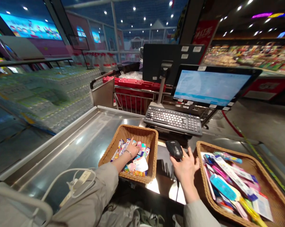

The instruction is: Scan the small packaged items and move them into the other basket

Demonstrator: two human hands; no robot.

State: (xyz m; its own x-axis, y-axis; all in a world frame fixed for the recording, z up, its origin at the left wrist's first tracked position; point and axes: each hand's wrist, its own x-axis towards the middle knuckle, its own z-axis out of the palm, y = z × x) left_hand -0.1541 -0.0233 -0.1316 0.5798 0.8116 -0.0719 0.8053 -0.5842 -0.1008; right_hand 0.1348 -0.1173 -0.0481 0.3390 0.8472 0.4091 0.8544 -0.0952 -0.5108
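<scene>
Steel checkout counter (68, 148), with a wicker basket (139, 132) and a second basket (224, 154).
Left hand (133, 148) presses on packets (137, 160), grip unclear; right hand (186, 167) wraps a scanner (174, 149), fingers spread.

A: Left hand (131, 149), free room?
B: Only above it. The left wicker basket (154, 154) walled it in, with the steel counter (83, 148) open beyond.
A: Right hand (186, 167)?
B: Tight. The right wicker basket (204, 186) stood just beside it, and the handheld scanner (174, 149) blocked the way left. The keyboard (173, 119) obstructed forward travel.
</scene>
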